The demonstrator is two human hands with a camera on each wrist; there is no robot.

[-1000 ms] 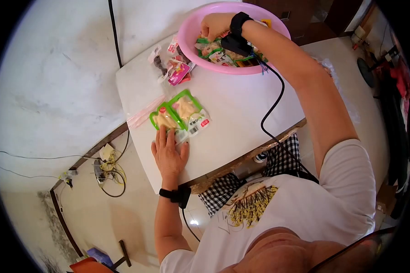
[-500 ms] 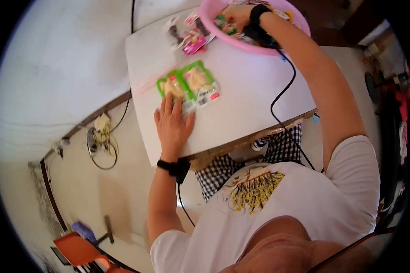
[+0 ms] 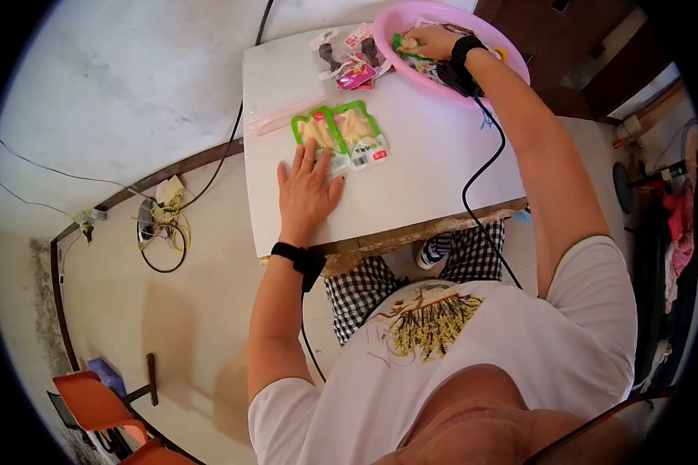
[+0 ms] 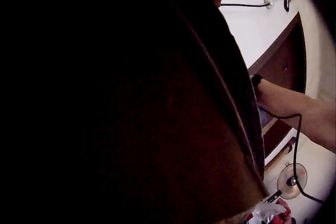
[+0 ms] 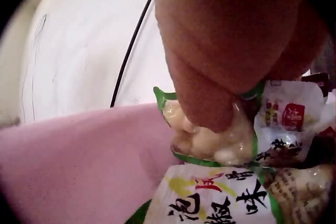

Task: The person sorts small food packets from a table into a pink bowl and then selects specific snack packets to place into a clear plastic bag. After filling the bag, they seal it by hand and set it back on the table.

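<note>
My left hand [image 3: 309, 190] lies with its fingers straight on the white table, fingertips on the lower part of a green-edged packet of chicken feet [image 3: 316, 132]. A second such packet [image 3: 355, 125] lies flat against its right side. Over in the pink basin [image 3: 425, 79], my right hand [image 3: 436, 43] pinches another green-edged packet [image 5: 210, 142] of pale chicken feet. The right wrist view shows the thumb pressed into its clear front; the other fingers' tips are hidden. A white packet with black lettering [image 5: 220, 198] lies just below it.
Small snack packs, one bright pink [image 3: 356, 75], lie on the table [image 3: 442, 147] left of the basin. A clear bag with a pink strip [image 3: 287, 118] lies near the left edge. A black cable [image 3: 467, 186] hangs from the right wrist. The left wrist view is mostly dark.
The head view has shifted. In the basin, a green-edged packet now shows raised at my right fingers, where the hand was reaching among the packets before. The left hand stays by the same packet.
</note>
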